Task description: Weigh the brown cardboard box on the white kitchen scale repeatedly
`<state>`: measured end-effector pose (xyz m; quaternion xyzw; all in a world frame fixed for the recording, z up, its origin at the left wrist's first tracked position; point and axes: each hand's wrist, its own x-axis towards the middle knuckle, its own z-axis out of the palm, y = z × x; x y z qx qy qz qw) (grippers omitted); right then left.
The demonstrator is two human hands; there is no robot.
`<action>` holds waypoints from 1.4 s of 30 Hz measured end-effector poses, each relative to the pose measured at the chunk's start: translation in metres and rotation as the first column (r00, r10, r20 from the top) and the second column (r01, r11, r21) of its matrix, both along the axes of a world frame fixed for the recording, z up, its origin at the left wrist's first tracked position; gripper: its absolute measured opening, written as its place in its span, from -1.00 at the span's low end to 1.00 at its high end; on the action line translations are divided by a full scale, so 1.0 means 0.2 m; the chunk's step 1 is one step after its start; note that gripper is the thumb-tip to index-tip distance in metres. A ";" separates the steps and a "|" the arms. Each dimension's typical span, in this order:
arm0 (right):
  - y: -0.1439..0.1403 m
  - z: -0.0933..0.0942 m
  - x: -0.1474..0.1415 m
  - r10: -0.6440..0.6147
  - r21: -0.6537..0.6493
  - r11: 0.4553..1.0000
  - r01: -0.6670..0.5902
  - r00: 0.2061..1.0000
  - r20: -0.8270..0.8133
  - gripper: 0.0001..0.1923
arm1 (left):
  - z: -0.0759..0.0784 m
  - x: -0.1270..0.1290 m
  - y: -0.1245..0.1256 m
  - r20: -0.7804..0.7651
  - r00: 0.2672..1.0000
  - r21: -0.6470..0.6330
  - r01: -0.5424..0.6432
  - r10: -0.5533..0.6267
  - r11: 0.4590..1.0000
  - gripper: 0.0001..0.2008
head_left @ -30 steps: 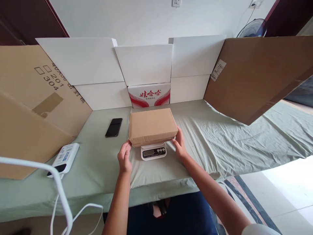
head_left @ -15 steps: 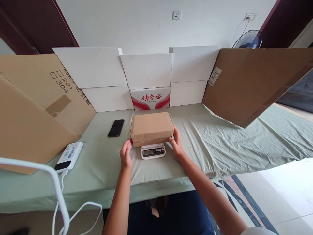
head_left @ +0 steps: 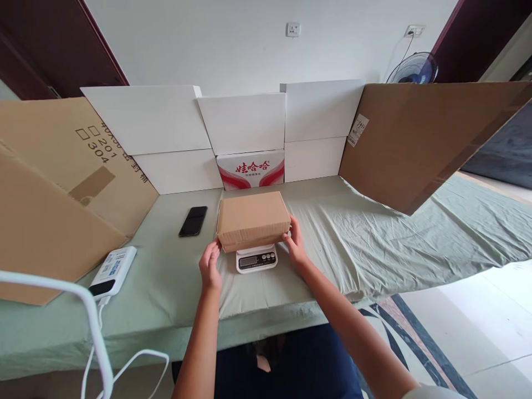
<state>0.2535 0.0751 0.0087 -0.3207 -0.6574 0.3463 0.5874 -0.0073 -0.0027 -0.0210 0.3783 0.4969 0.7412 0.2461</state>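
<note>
A closed brown cardboard box [head_left: 253,217] is over a small white kitchen scale [head_left: 256,259], whose grey display and dark button panel stick out in front. The box hides the scale's platform, so I cannot tell how fully it rests there. My left hand [head_left: 210,263] touches the box's near left corner with its fingertips. At the right end, my right hand [head_left: 296,241] has its fingers along the side and its thumb on the front face. Both hands together grip the box between them.
A black phone [head_left: 193,221] lies left of the box. Further left are a white power bank [head_left: 113,271] with a cable and a white curved bar [head_left: 93,316]. Large cardboard panels [head_left: 419,138] flank the green-covered table [head_left: 332,233]; white panels [head_left: 241,122] and a red-and-white carton [head_left: 250,169] stand behind.
The view has shifted slightly, moving everything a little left in the picture. The hands keep their places at the box's two ends, and the box still sits over the scale.
</note>
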 end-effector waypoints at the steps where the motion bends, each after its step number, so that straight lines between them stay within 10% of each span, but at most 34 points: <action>1: 0.00 0.00 0.00 0.001 0.003 1.000 -0.001 1.000 0.002 -0.39 | 0.01 0.00 0.00 -0.012 1.000 0.005 0.001 -0.001 1.000 -0.47; 10: 0.02 -0.01 0.02 -0.216 -0.051 0.976 0.211 0.969 -0.122 -0.39 | 0.10 0.03 -0.01 0.003 0.994 0.132 -0.107 0.108 0.985 -0.40; 42: 0.08 -0.02 0.01 -0.111 -0.161 0.983 0.091 0.987 -0.119 -0.46 | 0.00 0.01 0.02 -0.054 0.998 -0.013 0.019 -0.020 1.000 -0.33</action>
